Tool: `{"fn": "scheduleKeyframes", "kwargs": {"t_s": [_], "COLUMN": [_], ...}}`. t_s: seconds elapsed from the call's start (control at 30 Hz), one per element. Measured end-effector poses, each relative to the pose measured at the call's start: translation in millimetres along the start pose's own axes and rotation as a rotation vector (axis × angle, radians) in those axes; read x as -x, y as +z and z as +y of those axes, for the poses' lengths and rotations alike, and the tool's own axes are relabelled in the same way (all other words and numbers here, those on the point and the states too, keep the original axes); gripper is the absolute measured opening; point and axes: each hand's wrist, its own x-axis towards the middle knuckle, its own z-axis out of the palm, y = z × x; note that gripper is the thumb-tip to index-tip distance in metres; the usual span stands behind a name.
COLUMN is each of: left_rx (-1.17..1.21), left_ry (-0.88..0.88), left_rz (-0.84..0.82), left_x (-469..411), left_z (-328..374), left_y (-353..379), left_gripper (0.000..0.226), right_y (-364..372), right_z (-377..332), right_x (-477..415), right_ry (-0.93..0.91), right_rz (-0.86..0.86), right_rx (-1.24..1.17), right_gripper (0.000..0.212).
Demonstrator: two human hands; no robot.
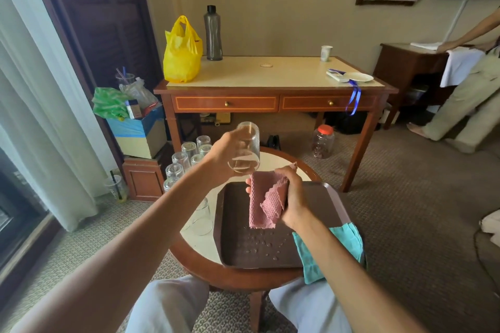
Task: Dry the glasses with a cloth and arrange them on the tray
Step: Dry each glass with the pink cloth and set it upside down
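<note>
Over a round worktop (200, 249) on patterned carpet (405, 224), the left hand (224, 154) grips a glass (247, 149), lifted clear. The right hand (293, 197) clutches a pink cloth (266, 200) above the droplet-flecked brown tray (235, 238). Inverted glasses (186, 159) cluster to the left. A rear worktop (270, 70) carries a yellow bag (181, 54).

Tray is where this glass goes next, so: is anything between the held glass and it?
Yes: the right hand gripping the pink cloth hangs over the tray at its far part, just below the glass held by the left hand. Nearer, only water drops.
</note>
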Motion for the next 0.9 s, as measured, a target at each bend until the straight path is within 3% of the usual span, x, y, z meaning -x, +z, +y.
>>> {"fn": "scheduleKeyframes", "kwargs": {"t_s": [0.17, 0.3, 0.43, 0.53, 0.67, 0.73, 0.83, 0.9], "left_rx": [-0.500, -0.710, -0.898, -0.857, -0.699, -0.558, -0.437, -0.282], "left_ry": [0.199, 0.385, 0.453, 0.426, 0.260, 0.183, 0.095, -0.026], "left_rz": [-0.051, -0.022, -0.103, -0.192, -0.250, -0.157, 0.030, 0.083], "left_x": [0, 1, 4, 8, 8, 7, 5, 7], "left_z": [-12, -23, -31, -28, -27, -29, -32, -33], "left_y": [-4, 3, 10, 10, 8, 10, 18, 24], "left_gripper": [0.047, 0.054, 0.050, 0.040, 0.026, 0.029, 0.039, 0.033], "right_y": [-10, -8, -12, -18, -10, -4, 4, 12], "right_z": [7, -5, -12, -16, -19, -21, -23, -24], "right_x": [-12, -2, -1, 0, 7, 10, 13, 19], "right_ry": [0.000, -0.072, -0.129, -0.150, -0.117, -0.159, -0.254, -0.350], "right_rz": [0.085, 0.096, 0.081, 0.090, 0.072, 0.122, 0.152, 0.159], "right_rx": [-0.037, -0.056, -0.010, 0.071, 0.091, 0.086, 0.200, 0.317], "right_gripper": [0.083, 0.057, 0.045, 0.045, 0.068, 0.059, 0.067, 0.057]}}
